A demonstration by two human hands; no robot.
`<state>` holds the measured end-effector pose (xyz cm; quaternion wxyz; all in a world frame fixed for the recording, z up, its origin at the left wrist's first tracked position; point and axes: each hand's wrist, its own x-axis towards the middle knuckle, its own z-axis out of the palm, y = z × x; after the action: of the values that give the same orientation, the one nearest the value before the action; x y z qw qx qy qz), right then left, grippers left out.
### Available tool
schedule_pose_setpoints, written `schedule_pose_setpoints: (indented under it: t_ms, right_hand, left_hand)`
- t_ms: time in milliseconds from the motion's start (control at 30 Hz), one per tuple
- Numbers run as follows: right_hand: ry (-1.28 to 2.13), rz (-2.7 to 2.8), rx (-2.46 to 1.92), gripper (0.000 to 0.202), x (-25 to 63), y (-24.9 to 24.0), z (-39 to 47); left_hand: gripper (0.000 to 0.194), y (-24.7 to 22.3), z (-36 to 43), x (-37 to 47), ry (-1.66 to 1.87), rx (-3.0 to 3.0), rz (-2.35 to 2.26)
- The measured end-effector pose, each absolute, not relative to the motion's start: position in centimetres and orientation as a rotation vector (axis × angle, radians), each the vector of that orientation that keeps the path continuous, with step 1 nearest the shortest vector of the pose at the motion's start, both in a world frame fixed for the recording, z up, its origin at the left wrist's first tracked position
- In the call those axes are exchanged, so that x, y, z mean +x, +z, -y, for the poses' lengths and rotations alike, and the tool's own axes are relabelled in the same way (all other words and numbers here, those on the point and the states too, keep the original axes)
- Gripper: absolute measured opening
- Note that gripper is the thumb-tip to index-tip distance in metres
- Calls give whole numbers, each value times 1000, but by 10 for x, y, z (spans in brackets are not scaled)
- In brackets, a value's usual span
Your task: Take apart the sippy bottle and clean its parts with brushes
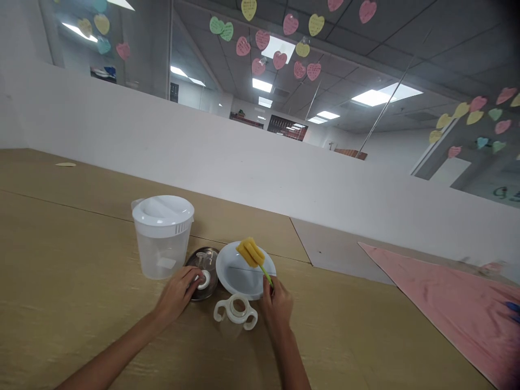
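My right hand [277,304] is closed around the green handle of a sponge brush [251,252], its yellow sponge head raised over a white bowl [226,277]. My left hand [177,291] reaches over a round metal dish [200,296], fingers closed on a white ring [206,278] that looks like a bottle collar. A clear, nipple-shaped piece [202,259] lies in the dish behind the ring. Between my hands stands a clear baby bottle with a white two-handled holder [238,310], its mouth uncovered. My fingertips partly hide the ring.
A translucent pitcher with a white lid [163,227] stands left of the dish. At the right, a pink cloth [455,309] covers part of the table, with a blue object [514,307] at its edge. Beyond the table rises a white wall [244,168] with glass above.
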<state>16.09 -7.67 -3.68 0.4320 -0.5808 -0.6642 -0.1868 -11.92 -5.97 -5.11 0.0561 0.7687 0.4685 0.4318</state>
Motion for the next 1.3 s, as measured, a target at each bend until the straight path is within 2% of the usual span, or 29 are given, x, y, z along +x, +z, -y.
schedule_pose_setpoints:
  t_ms: [1300]
  right_hand:
    - [-498,1701,-1424,45,159,-33,78]
  left_hand:
    - [27,-57,60,-117,1333,2393,-1417]
